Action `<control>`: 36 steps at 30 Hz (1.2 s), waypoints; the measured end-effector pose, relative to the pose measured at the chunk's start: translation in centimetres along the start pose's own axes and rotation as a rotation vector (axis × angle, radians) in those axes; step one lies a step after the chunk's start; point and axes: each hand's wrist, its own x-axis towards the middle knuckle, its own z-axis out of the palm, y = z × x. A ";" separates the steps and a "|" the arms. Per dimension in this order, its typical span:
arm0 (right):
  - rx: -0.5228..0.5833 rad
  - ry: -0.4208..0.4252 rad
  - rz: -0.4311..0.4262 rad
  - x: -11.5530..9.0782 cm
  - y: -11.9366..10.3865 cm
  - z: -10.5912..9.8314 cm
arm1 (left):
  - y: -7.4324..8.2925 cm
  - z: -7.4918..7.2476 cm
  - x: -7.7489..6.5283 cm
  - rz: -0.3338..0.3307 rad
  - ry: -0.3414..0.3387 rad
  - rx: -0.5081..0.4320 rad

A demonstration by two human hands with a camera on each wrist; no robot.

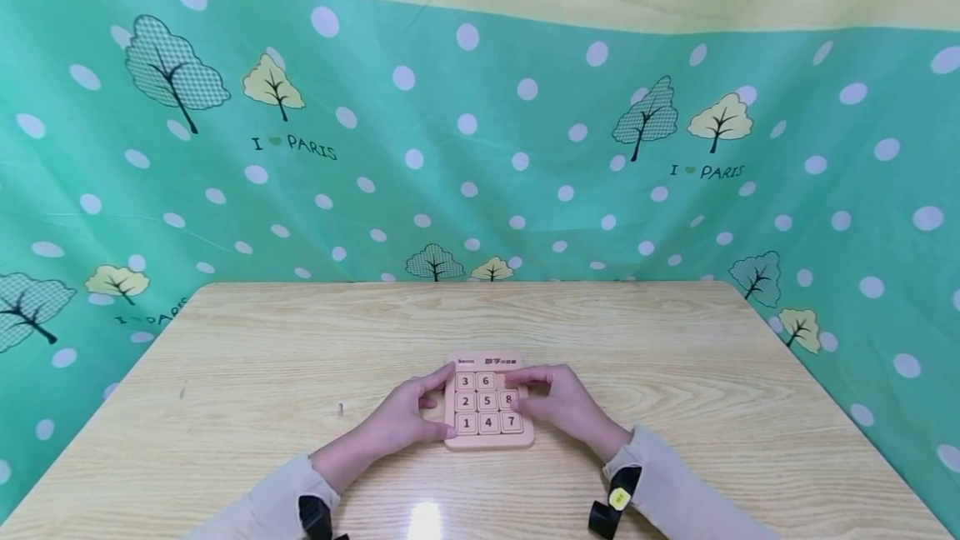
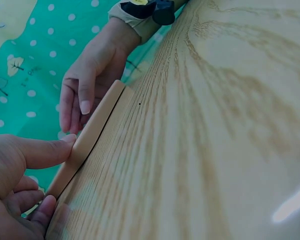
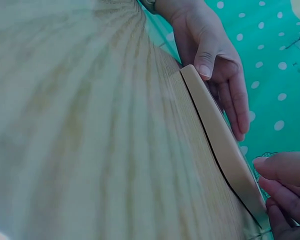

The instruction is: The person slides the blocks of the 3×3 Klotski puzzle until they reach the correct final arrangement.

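A pink sliding number puzzle (image 1: 489,442) lies flat on the table. Its numbered tiles read 3 and 6 in the top row, then 2, 5, 8, then 1, 4, 7; the top right slot is partly under a finger. My left hand (image 1: 399,417) holds the puzzle's left side, thumb at the lower left corner and index finger near the upper left. Over the right side, my right hand (image 1: 566,403) reaches its index finger to the top right slot, while its thumb touches by the 8 tile (image 1: 507,399). Both wrist views show the puzzle's edge (image 2: 95,130) from the side.
The wood-grain table (image 1: 300,332) extends around the puzzle. Behind it hangs a green dotted curtain (image 1: 517,123) with printed trees. A black strap with a small device (image 1: 622,490) sits on the right sleeve, and another (image 1: 315,515) on the left.
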 end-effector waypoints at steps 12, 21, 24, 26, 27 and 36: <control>-0.067 -0.004 -0.047 -0.3 0.0 0.0 | 0.0 0.0 0.0 0.005 0.004 0.004; -0.115 0.034 -0.056 -0.1 0.3 0.4 | 0.1 0.0 -0.1 0.012 -0.002 0.023; -0.133 0.047 -0.057 0.1 0.3 0.5 | 0.1 0.0 0.0 0.012 -0.001 0.023; -0.151 0.054 -0.065 0.2 0.2 0.5 | 0.1 0.0 0.0 0.014 0.000 0.024; -0.161 0.058 -0.070 0.3 0.2 0.5 | 0.1 -0.1 0.0 0.015 -0.001 0.023; -0.153 0.089 -0.076 0.8 -0.1 0.7 | -0.1 0.0 -0.1 0.021 -0.003 0.028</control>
